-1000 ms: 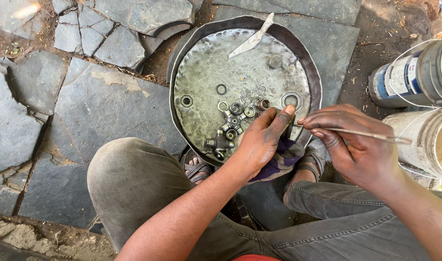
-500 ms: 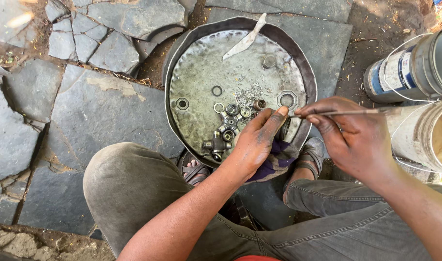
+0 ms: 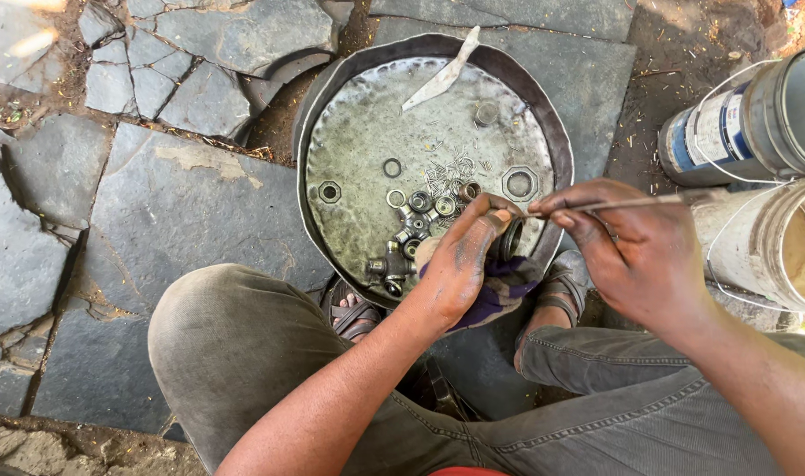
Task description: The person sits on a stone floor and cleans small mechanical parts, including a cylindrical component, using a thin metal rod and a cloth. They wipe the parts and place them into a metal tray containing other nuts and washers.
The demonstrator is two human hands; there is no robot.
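1. Left hand [image 3: 460,264] closed around a small metal cup-shaped part [image 3: 511,238] and a purple cloth [image 3: 499,291]; most of the part is hidden by the fingers, only its dark round mouth shows.
2. Right hand [image 3: 636,251] pinches a thin metal rod [image 3: 627,204], tip at the part's mouth; its far end blurs against the white bucket [image 3: 772,247].
3. Part sits over the near right rim of the round metal pan [image 3: 349,79].
4. Loose nuts and rings [image 3: 415,220] lie near the pan's near edge, partly behind the left hand.
5. Bucket cut off at the frame's right.
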